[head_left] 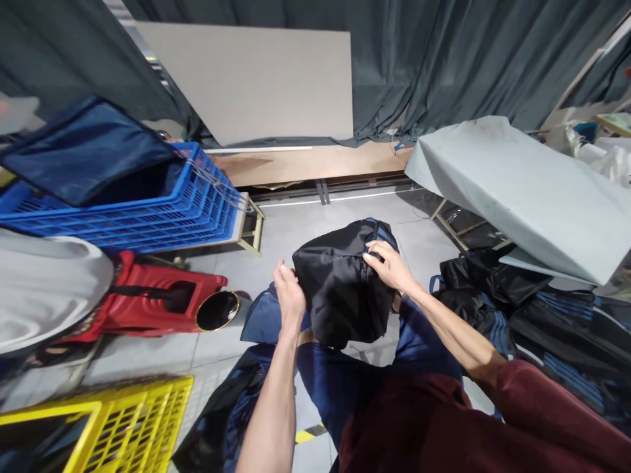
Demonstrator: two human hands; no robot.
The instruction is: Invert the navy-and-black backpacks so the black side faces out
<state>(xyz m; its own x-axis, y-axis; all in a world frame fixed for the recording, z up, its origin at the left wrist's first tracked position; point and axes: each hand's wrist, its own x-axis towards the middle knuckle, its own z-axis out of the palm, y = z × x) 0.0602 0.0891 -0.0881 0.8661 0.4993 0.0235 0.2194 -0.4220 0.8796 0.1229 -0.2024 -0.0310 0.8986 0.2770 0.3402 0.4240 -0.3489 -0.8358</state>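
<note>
Grey floor [325,223] ran between a blue crate [148,210] and a yellow crate [138,414], black bag [340,289] over the knees, left hand [288,292] pinching its side, right hand [389,263] gripping the zip corner, a two-sided hold that looked steady.

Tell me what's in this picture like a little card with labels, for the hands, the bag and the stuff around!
held: black bag, over the person's lap
left hand: grips the bag's left side
right hand: grips its top, by the blue-edged opening
on the left: blue crate, red plastic thing, yellow crate
on the right: pile of dark bags, by a grey-covered table
behind: grey board leaning on a dark curtain
</note>
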